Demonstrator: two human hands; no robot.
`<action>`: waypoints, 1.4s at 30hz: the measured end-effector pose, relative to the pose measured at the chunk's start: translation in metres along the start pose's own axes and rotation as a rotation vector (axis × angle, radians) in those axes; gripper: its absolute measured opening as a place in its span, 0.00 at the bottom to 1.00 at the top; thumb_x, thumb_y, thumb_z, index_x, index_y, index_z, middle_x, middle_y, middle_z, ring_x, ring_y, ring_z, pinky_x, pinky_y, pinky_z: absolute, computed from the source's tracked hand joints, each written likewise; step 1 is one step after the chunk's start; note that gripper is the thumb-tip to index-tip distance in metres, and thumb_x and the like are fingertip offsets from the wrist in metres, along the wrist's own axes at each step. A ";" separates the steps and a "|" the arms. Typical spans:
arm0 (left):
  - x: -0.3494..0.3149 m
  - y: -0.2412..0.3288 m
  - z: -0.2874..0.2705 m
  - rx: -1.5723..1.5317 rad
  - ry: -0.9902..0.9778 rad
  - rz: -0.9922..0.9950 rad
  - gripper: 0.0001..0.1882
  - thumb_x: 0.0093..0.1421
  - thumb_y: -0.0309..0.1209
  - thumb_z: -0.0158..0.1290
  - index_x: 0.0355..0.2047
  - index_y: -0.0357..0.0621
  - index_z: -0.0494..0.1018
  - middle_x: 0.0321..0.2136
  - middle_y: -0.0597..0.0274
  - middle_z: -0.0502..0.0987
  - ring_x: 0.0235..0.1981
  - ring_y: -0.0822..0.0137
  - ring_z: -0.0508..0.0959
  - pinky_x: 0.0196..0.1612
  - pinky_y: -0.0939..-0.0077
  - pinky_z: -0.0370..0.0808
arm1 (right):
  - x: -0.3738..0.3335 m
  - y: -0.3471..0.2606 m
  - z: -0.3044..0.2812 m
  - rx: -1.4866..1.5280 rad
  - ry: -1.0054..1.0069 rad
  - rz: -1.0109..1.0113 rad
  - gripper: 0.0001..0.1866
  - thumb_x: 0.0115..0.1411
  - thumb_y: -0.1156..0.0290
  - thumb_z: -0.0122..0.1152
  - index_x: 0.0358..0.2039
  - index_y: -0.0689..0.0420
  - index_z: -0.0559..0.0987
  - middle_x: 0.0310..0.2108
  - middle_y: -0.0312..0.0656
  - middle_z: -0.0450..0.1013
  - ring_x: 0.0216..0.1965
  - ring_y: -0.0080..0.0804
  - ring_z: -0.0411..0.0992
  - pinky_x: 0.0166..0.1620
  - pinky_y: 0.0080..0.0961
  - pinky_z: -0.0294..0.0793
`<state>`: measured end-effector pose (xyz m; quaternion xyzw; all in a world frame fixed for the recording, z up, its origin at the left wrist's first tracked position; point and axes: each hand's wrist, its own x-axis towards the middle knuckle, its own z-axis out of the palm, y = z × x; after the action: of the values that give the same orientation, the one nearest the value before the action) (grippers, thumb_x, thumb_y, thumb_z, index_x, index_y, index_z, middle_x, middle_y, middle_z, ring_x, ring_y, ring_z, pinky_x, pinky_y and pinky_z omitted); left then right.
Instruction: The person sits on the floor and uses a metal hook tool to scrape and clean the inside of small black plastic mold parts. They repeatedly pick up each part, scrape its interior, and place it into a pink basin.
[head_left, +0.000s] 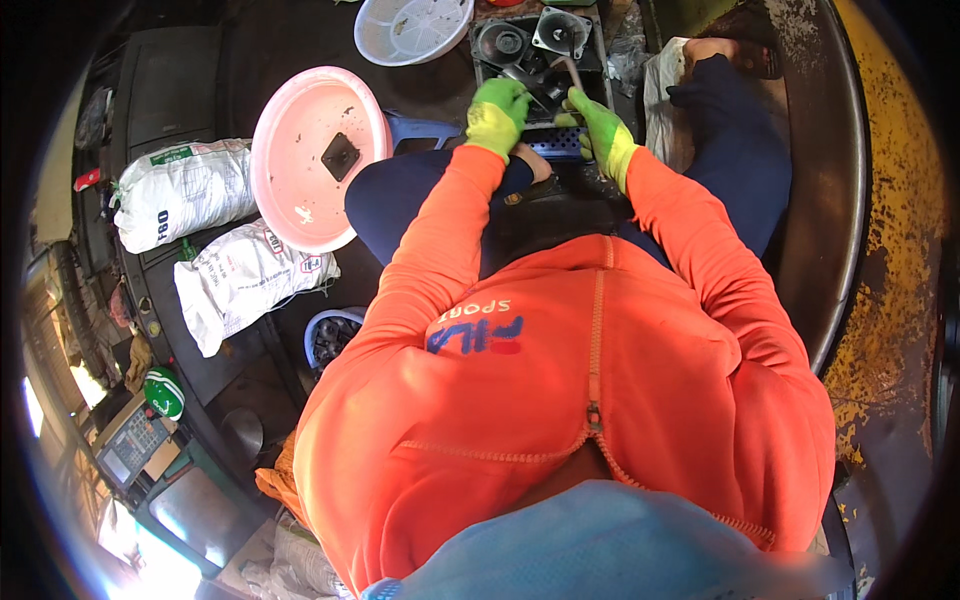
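Both my hands wear green-and-yellow gloves. My left hand (pixel 499 112) has its fingers curled against a dark, rounded part (pixel 548 90). My right hand (pixel 602 132) is closed on a thin, bent, brownish metal tool (pixel 570 72), whose tip rises over the dark part. Both hands are at the near side of a dark crate (pixel 599 75). Inside it, beyond my hands, lie a round black part with a square pale flange (pixel 561 32) and a similar grey part (pixel 503 44). A blue perforated plastic piece (pixel 556 144) sits just below my hands.
A pink basin (pixel 272 160) with a dark square plate (pixel 341 157) stands left of my knee. Behind it is a white plastic basket (pixel 415 30). White sacks (pixel 190 195) lie further left, near a blue tub (pixel 312 340) of dark pieces. A curved metal edge (pixel 858 200) runs along the right.
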<state>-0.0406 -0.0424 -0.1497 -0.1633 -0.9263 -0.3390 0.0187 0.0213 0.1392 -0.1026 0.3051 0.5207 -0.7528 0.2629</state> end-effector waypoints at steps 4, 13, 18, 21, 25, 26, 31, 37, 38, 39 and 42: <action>-0.015 0.028 -0.005 0.164 -0.155 0.390 0.07 0.49 0.29 0.53 0.29 0.42 0.77 0.30 0.52 0.77 0.35 0.48 0.75 0.37 0.60 0.71 | 0.011 0.003 0.003 0.136 0.111 -0.071 0.19 0.56 0.60 0.58 0.45 0.53 0.73 0.34 0.38 0.75 0.18 0.20 0.60 0.23 0.22 0.61; -0.035 0.016 0.021 -0.193 -0.397 0.205 0.09 0.53 0.35 0.54 0.29 0.42 0.78 0.29 0.51 0.78 0.33 0.51 0.76 0.38 0.61 0.72 | 0.042 0.029 0.004 0.124 0.121 -0.191 0.11 0.53 0.66 0.60 0.35 0.55 0.74 0.22 0.35 0.70 0.21 0.25 0.67 0.21 0.23 0.64; -0.024 -0.014 0.012 -0.301 -0.058 -0.210 0.13 0.52 0.36 0.55 0.30 0.39 0.79 0.26 0.52 0.79 0.29 0.56 0.79 0.36 0.66 0.75 | 0.032 0.008 -0.009 -0.057 0.195 -0.255 0.17 0.54 0.59 0.59 0.41 0.55 0.75 0.25 0.34 0.72 0.23 0.24 0.66 0.24 0.26 0.65; -0.012 -0.029 0.008 -0.210 0.028 -0.150 0.15 0.52 0.36 0.54 0.37 0.40 0.77 0.30 0.51 0.80 0.32 0.53 0.79 0.39 0.63 0.74 | 0.014 -0.008 -0.018 -0.057 0.104 -0.307 0.20 0.55 0.57 0.59 0.44 0.55 0.74 0.24 0.32 0.70 0.22 0.20 0.63 0.24 0.22 0.63; 0.011 -0.019 0.029 0.089 0.066 0.411 0.22 0.54 0.35 0.55 0.49 0.40 0.71 0.40 0.47 0.77 0.42 0.50 0.76 0.46 0.61 0.71 | 0.007 -0.008 -0.012 -0.013 0.131 -0.304 0.16 0.56 0.58 0.60 0.40 0.53 0.75 0.20 0.29 0.68 0.16 0.17 0.58 0.19 0.18 0.57; 0.019 -0.013 0.035 0.160 -0.041 0.389 0.23 0.52 0.37 0.55 0.48 0.43 0.71 0.40 0.49 0.77 0.42 0.49 0.76 0.46 0.60 0.71 | 0.009 -0.003 -0.009 0.005 0.136 -0.277 0.14 0.56 0.58 0.61 0.38 0.52 0.75 0.18 0.28 0.67 0.13 0.15 0.57 0.16 0.16 0.55; 0.032 0.021 0.040 0.013 -0.289 0.083 0.16 0.53 0.38 0.54 0.41 0.47 0.75 0.36 0.51 0.78 0.39 0.50 0.76 0.41 0.59 0.72 | 0.019 0.021 -0.003 0.091 0.155 -0.052 0.28 0.55 0.50 0.58 0.50 0.55 0.70 0.31 0.39 0.71 0.26 0.28 0.65 0.29 0.28 0.65; -0.002 0.057 0.006 0.187 -0.214 0.585 0.06 0.51 0.32 0.53 0.27 0.44 0.75 0.22 0.57 0.76 0.26 0.52 0.75 0.30 0.59 0.71 | 0.027 0.022 0.005 0.413 0.211 -0.203 0.26 0.56 0.57 0.61 0.49 0.58 0.66 0.33 0.43 0.71 0.27 0.32 0.67 0.27 0.26 0.66; -0.004 0.057 -0.003 0.073 -0.194 0.599 0.07 0.50 0.32 0.55 0.28 0.43 0.76 0.24 0.56 0.76 0.28 0.52 0.76 0.31 0.60 0.72 | 0.026 0.019 0.005 0.413 0.233 -0.178 0.22 0.56 0.61 0.62 0.46 0.58 0.68 0.31 0.41 0.70 0.24 0.30 0.66 0.25 0.28 0.65; -0.006 0.056 -0.011 -0.036 -0.207 0.614 0.09 0.50 0.33 0.57 0.30 0.43 0.77 0.25 0.56 0.77 0.29 0.52 0.76 0.32 0.62 0.73 | 0.025 0.018 0.006 0.359 0.225 -0.185 0.21 0.56 0.61 0.62 0.45 0.58 0.69 0.29 0.40 0.69 0.23 0.29 0.65 0.25 0.28 0.65; -0.016 0.047 -0.027 -0.357 -0.003 -0.012 0.29 0.41 0.41 0.66 0.40 0.33 0.75 0.36 0.48 0.78 0.38 0.56 0.78 0.43 0.67 0.74 | 0.019 0.016 0.006 0.216 0.120 -0.223 0.17 0.56 0.60 0.62 0.40 0.57 0.71 0.26 0.37 0.68 0.21 0.26 0.63 0.23 0.25 0.62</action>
<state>-0.0126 -0.0301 -0.1019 -0.1592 -0.8523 -0.4981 -0.0138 0.0192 0.1273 -0.1252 0.3163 0.4822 -0.8093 0.1118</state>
